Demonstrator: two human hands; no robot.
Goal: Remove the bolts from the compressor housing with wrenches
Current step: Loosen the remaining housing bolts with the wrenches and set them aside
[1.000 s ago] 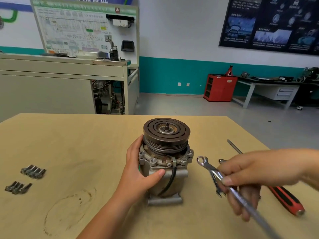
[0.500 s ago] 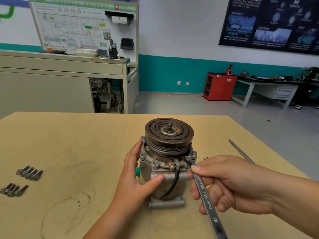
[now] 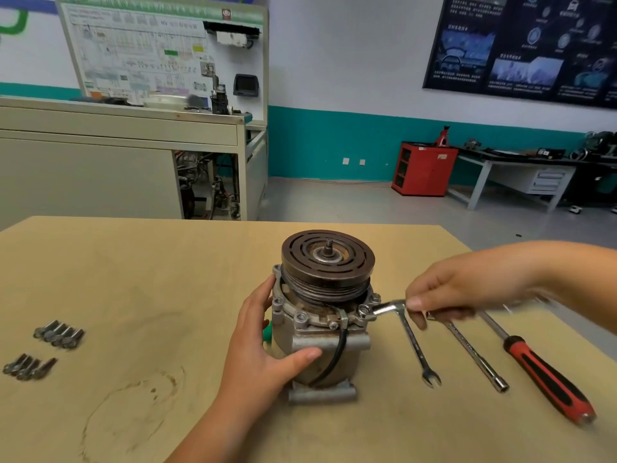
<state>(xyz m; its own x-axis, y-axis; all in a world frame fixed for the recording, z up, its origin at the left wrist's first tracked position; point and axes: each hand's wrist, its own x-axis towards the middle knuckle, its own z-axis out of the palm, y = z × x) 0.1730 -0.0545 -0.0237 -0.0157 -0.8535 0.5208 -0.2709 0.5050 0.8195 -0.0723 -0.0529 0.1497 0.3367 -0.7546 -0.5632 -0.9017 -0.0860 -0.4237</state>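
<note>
While gripped, wrench (image 3: 387, 308) points toward compressor (image 3: 320, 349).

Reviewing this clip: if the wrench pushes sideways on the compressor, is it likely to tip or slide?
Likely heavy for its size: the compressor looks cast metal with a thick pulley on top. Standing upright on a narrow foot, it could tip or twist when the wrench pulls; the left hand gripping its body probably prevents that.

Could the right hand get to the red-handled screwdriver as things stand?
Probably yes: the screwdriver lies in the open just beside the right hand, nothing between, but that hand pinches a wrench.
</note>
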